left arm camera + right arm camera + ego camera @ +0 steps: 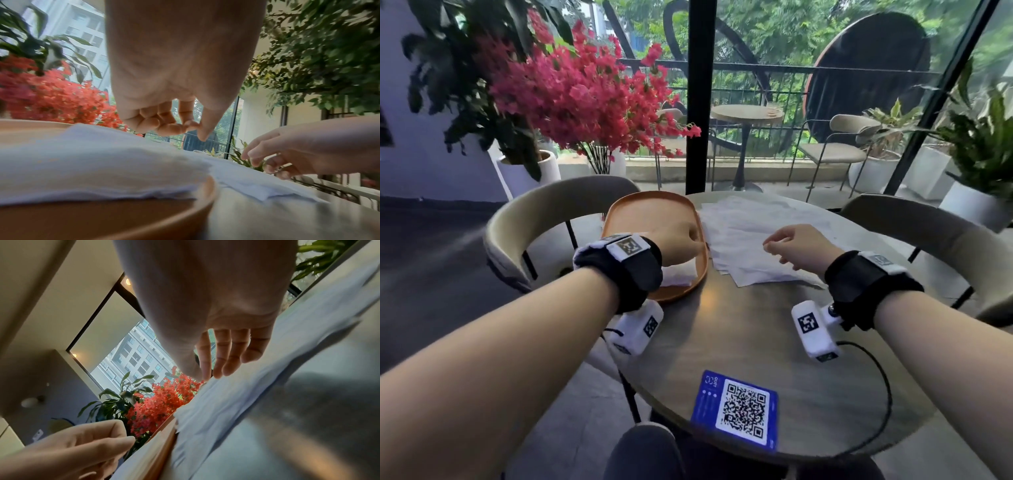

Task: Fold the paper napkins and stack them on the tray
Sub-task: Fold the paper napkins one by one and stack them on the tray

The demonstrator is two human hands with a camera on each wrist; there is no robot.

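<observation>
An orange tray (647,212) lies on the left side of the round table (739,335). A stack of folded white napkins (678,276) sits at its near end, partly hidden by my left wrist; in the left wrist view the folded stack (92,162) lies just inside the tray rim (185,216). Several unfolded napkins (750,222) are spread on the table right of the tray. My left hand (688,240) hovers over the tray's right rim, fingers curled, holding nothing (174,123). My right hand (784,245) is over the loose napkins (257,386), fingers (222,360) fairly straight, tips at the paper.
A blue QR-code card (739,411) lies near the table's front edge, and a black cable (883,394) loops at the right. Beige chairs stand at the left (517,233) and right (945,233). Red flowers (592,96) and potted plants stand behind.
</observation>
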